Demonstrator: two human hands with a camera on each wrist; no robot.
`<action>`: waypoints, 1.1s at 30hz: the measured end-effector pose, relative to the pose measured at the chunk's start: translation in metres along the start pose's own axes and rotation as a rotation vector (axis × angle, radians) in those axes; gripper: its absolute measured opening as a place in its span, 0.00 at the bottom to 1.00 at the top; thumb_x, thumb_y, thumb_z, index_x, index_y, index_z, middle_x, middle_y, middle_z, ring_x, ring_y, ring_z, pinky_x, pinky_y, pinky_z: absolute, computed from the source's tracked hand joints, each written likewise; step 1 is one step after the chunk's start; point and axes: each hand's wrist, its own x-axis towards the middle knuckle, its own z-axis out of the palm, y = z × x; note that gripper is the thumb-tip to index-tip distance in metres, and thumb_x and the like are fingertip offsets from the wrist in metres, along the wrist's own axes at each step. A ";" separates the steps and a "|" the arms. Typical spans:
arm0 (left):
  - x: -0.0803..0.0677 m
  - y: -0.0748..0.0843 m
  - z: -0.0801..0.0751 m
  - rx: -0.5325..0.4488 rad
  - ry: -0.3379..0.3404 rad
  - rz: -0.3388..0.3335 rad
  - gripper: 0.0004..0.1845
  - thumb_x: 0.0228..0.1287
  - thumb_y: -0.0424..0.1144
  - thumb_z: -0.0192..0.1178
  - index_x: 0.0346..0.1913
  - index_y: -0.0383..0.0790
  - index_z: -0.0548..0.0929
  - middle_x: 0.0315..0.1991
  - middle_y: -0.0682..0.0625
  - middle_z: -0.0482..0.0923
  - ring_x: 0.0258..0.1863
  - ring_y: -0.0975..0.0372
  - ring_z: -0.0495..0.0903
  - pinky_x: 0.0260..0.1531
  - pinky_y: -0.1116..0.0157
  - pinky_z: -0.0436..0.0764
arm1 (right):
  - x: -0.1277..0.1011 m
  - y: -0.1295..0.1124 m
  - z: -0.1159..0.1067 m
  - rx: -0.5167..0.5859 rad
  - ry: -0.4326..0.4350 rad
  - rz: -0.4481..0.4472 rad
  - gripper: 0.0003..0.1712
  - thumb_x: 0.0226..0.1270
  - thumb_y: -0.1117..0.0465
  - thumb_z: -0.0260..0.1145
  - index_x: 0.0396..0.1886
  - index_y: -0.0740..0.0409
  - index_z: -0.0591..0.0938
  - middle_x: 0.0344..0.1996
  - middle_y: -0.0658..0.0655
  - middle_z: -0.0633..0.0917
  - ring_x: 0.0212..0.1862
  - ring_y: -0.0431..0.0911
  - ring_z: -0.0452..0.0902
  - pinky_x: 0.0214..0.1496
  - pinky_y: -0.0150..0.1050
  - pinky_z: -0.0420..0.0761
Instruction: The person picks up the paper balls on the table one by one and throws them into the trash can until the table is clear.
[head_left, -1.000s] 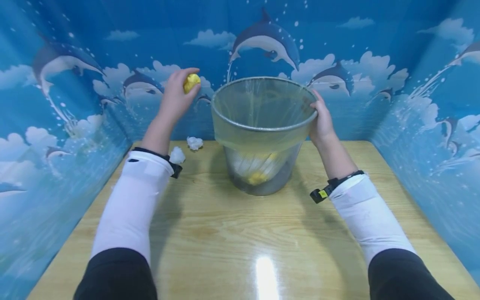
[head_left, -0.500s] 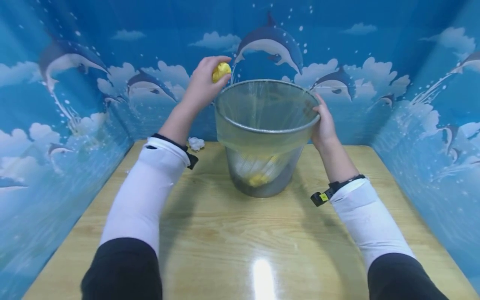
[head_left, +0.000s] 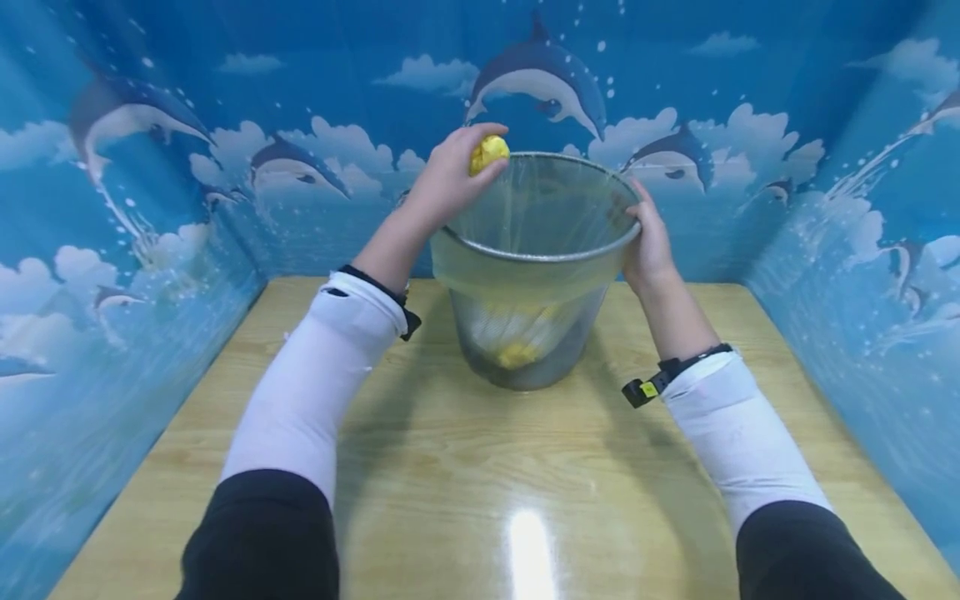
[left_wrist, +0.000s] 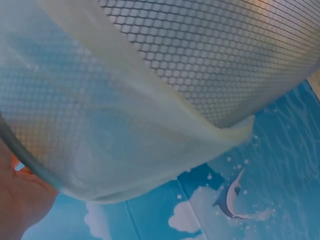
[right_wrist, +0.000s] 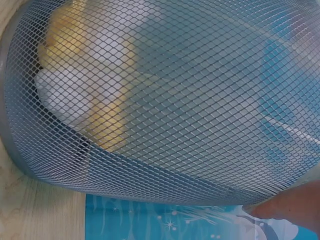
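My left hand (head_left: 453,175) holds a yellow crumpled paper ball (head_left: 489,155) between thumb and fingers at the left rim of a grey mesh wastebasket (head_left: 525,377). A translucent plastic liner (head_left: 525,279) is folded over the basket's rim and hangs down outside, filling much of the left wrist view. On the far side, my right hand (head_left: 647,237) grips the rim with fingers over the edge. The right wrist view shows yellow crumpled paper (right_wrist: 65,37) and white crumpled paper (right_wrist: 62,95) through the mesh, low in the upright basket.
The wastebasket stands on a light wooden table (head_left: 450,467) towards its back edge. Blue dolphin-printed curtains (head_left: 337,75) enclose the back and both sides. My left forearm (head_left: 311,375) blocks the view of part of the table's back left.
My left hand has moved right with the yellow paper ball, from beside the basket to its rim. The white paper balls at back left are now hidden behind the forearm. My right hand stays put.
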 end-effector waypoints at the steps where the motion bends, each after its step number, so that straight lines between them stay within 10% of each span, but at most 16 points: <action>1: 0.001 0.001 0.001 -0.006 0.001 0.003 0.27 0.73 0.52 0.49 0.72 0.54 0.63 0.69 0.53 0.64 0.57 0.62 0.70 0.45 0.68 0.76 | 0.000 0.000 0.000 0.004 -0.001 -0.003 0.38 0.68 0.61 0.36 0.79 0.49 0.44 0.77 0.49 0.49 0.74 0.47 0.49 0.73 0.41 0.53; 22: 0.007 0.026 0.006 0.028 -0.080 0.048 0.28 0.74 0.56 0.44 0.74 0.59 0.58 0.74 0.56 0.57 0.63 0.65 0.66 0.51 0.68 0.73 | 0.000 0.001 0.000 0.003 0.002 -0.003 0.38 0.68 0.60 0.36 0.79 0.49 0.45 0.76 0.50 0.51 0.74 0.48 0.50 0.74 0.42 0.53; 33: -0.001 0.018 0.002 0.046 -0.028 0.055 0.31 0.73 0.59 0.41 0.76 0.64 0.52 0.78 0.62 0.39 0.77 0.67 0.38 0.75 0.61 0.47 | -0.001 0.002 -0.001 0.011 -0.016 -0.026 0.37 0.68 0.62 0.36 0.78 0.50 0.48 0.76 0.52 0.54 0.73 0.49 0.52 0.72 0.42 0.55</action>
